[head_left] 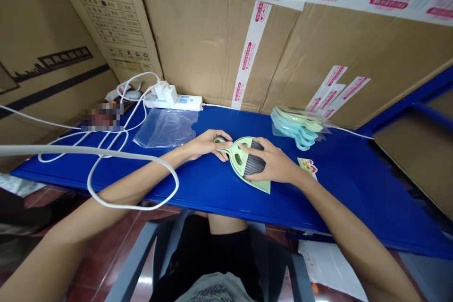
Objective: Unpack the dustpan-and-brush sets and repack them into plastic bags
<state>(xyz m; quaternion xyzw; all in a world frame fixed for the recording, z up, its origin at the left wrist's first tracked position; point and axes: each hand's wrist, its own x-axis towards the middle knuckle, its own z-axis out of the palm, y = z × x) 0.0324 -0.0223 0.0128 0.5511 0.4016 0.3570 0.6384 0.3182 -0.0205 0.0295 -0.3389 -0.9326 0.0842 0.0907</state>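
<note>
A light green hand brush [241,156] with dark grey bristles lies nested on a matching green dustpan [264,188], over the blue table [208,177]. My left hand [208,145] is closed around the handle end, thumb on top. Across the bristles lies my right hand [271,163], its fingers bent around the brush head from the right side. The pan's wide edge points right and toward me. Just right of my right hand is a small colourful printed card [307,166], partly covered by my forearm.
Bagged green and blue dustpan sets [297,127] lie at the back right. Clear plastic bags [168,127] are at back left, before a white power strip [187,102]. White cables [116,151] loop across the left side. Cardboard [212,42] walls the back.
</note>
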